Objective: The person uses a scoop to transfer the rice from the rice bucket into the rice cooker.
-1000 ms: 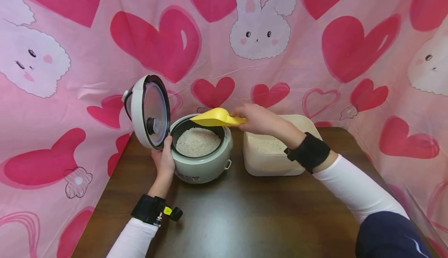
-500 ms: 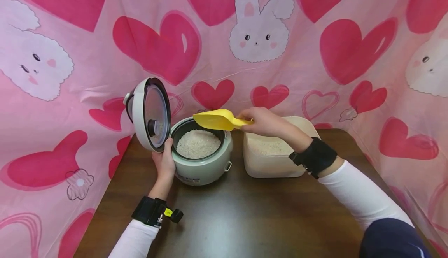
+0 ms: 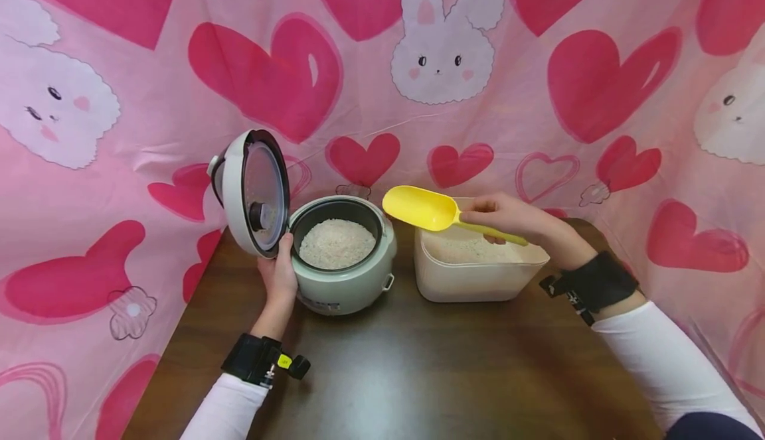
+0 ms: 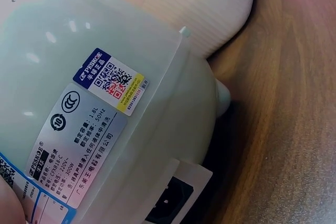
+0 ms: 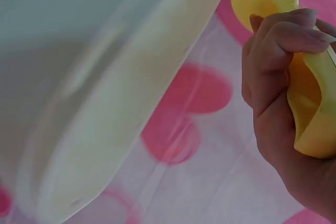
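In my right hand (image 3: 505,218) I hold a yellow scoop (image 3: 421,208) by its handle. The scoop's bowl faces the head camera, above the gap between the rice cooker and the cream bin, and no rice shows in it. White rice (image 3: 337,244) lies in the dark inner pot of the pale green rice cooker (image 3: 340,294), whose lid (image 3: 257,194) stands raised at its left. My left hand (image 3: 279,274) touches the cooker's left side beside the lid's hinge, thumb straight; its other fingers are mostly hidden. The cream bin (image 3: 472,284) holds more rice (image 3: 469,251).
A dark wooden table (image 3: 382,373) carries the cooker and bin, which stand near its far edge. A pink sheet (image 3: 370,108) with hearts and rabbits hangs behind and at both sides. The left wrist view shows the cooker's power socket (image 4: 170,200).
My right hand has moved the yellow scoop rightward, from above the cooker's pot toward the bin, and turned its bowl to face the head camera. The left hand stays at the cooker.
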The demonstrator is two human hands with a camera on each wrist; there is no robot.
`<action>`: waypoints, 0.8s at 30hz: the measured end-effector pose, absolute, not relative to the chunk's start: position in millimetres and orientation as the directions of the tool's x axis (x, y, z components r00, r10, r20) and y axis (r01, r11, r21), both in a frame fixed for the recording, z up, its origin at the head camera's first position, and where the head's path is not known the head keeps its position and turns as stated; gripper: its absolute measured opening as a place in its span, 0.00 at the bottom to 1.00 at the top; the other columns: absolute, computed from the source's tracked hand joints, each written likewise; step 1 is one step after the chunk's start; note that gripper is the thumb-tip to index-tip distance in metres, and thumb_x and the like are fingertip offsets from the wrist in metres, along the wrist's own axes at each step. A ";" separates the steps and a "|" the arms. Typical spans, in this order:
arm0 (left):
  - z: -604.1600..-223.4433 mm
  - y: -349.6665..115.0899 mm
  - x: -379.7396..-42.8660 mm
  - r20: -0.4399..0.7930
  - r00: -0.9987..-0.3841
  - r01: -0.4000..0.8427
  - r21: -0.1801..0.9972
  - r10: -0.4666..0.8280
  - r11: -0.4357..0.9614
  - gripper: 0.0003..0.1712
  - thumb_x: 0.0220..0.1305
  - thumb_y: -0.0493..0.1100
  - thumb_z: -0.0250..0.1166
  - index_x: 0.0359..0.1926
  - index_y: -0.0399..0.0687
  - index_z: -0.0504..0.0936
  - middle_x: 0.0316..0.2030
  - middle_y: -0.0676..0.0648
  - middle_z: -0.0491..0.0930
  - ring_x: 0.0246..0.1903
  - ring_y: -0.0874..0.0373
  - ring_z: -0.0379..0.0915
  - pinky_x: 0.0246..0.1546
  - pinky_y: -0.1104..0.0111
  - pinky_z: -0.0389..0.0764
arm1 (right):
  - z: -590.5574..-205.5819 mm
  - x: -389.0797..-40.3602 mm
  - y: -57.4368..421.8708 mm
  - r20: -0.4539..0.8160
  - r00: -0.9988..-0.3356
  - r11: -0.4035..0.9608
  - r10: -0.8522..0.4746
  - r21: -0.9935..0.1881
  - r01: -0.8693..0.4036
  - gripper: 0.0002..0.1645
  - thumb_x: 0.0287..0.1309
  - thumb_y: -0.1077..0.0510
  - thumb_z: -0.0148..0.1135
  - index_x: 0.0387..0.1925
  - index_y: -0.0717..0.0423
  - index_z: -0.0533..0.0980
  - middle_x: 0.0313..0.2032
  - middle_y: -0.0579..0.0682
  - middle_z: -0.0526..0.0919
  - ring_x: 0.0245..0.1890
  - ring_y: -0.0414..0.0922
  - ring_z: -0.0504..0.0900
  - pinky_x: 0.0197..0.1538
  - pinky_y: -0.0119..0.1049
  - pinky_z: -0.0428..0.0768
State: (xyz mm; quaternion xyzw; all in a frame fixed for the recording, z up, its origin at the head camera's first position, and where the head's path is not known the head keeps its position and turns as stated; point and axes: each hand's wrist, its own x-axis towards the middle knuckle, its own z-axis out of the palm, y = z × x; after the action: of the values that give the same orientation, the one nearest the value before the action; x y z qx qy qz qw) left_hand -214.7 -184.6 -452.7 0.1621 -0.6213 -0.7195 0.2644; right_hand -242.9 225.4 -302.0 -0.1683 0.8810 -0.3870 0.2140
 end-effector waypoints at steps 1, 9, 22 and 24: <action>-453.1 -184.9 -215.1 0.096 -0.807 0.182 0.979 -0.583 -0.091 0.29 0.71 0.47 0.63 0.68 0.38 0.74 0.65 0.40 0.77 0.63 0.55 0.70 0.72 0.64 0.64 | -302.8 -241.6 231.9 -0.261 -0.852 0.649 -0.453 -0.753 -0.114 0.22 0.74 0.45 0.61 0.53 0.59 0.80 0.27 0.55 0.76 0.20 0.49 0.72 0.25 0.35 0.76; -454.9 -184.9 -218.0 0.117 -0.797 0.203 0.976 -0.592 -0.080 0.28 0.70 0.45 0.63 0.67 0.38 0.75 0.63 0.42 0.78 0.60 0.60 0.72 0.70 0.67 0.65 | -310.1 -235.8 276.9 -0.312 -0.871 0.703 -0.380 -0.709 -0.053 0.22 0.73 0.44 0.62 0.50 0.58 0.81 0.25 0.54 0.75 0.20 0.49 0.73 0.24 0.34 0.74; -452.8 -185.8 -217.2 0.107 -0.813 0.182 0.980 -0.573 -0.076 0.29 0.72 0.46 0.62 0.70 0.40 0.72 0.66 0.42 0.76 0.64 0.57 0.70 0.72 0.64 0.64 | -316.9 -242.2 314.4 -0.278 -0.898 0.872 -0.340 -0.450 -0.191 0.21 0.71 0.47 0.64 0.49 0.62 0.84 0.25 0.50 0.78 0.19 0.48 0.72 0.25 0.37 0.75; -453.1 -185.4 -216.4 0.099 -0.814 0.178 0.980 -0.572 -0.085 0.30 0.72 0.46 0.63 0.70 0.40 0.72 0.67 0.42 0.76 0.65 0.56 0.70 0.73 0.65 0.63 | -314.7 -243.1 312.3 -0.269 -0.899 0.894 -0.346 -0.385 -0.229 0.21 0.70 0.49 0.65 0.50 0.63 0.84 0.26 0.48 0.78 0.18 0.47 0.71 0.24 0.38 0.76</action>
State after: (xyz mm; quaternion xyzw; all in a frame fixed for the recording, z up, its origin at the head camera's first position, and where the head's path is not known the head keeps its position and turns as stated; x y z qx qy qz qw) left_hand -216.4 -185.4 -453.1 0.1576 -0.6242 -0.7193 0.2609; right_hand -243.1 312.3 -314.7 -0.1498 0.9586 -0.1748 0.1677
